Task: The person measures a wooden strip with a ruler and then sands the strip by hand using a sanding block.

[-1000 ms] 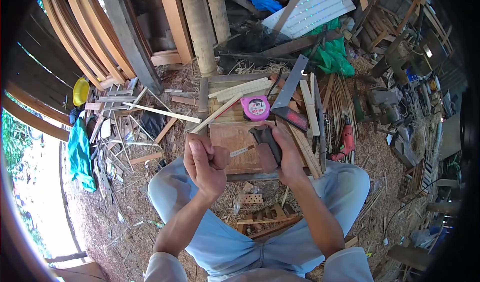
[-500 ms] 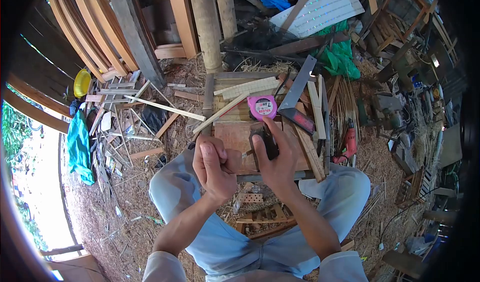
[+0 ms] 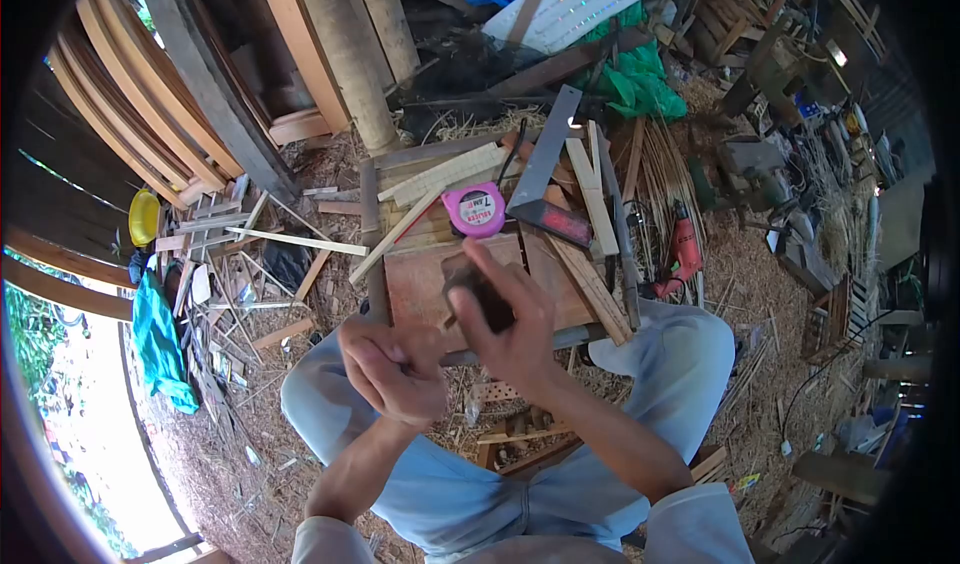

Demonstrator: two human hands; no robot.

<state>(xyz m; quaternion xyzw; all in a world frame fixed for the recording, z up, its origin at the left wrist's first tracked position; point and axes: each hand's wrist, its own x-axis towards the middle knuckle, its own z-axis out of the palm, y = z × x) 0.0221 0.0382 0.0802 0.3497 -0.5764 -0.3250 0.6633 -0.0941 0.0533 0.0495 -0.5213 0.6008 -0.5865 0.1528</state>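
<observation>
My right hand (image 3: pixel 522 339) grips a dark rectangular block (image 3: pixel 494 309), its thumb and index finger pointing forward along it; motion blurs the block and hides its kind. To its left, my left hand (image 3: pixel 396 372) is closed in a fist, and whatever lies in it is hidden. Both hands are above the near part of a low wooden bench (image 3: pixel 415 279). Beyond the fingertips on the bench lies a pink tape measure (image 3: pixel 474 210). A try square (image 3: pixel 548 169) with a grey blade rests to the right of the tape.
Wood strips (image 3: pixel 445 176) lie along the bench's back and right side. A red power drill (image 3: pixel 684 254) is on the ground at right. Scrap wood (image 3: pixel 215 229) and a teal cloth (image 3: pixel 158 344) lie at left. Wooden frames (image 3: pixel 130 94) lean at back left.
The view has shifted, so the bench and its tools appear farther left. My left fist has moved lower and a little away from the block. My right hand still holds the block.
</observation>
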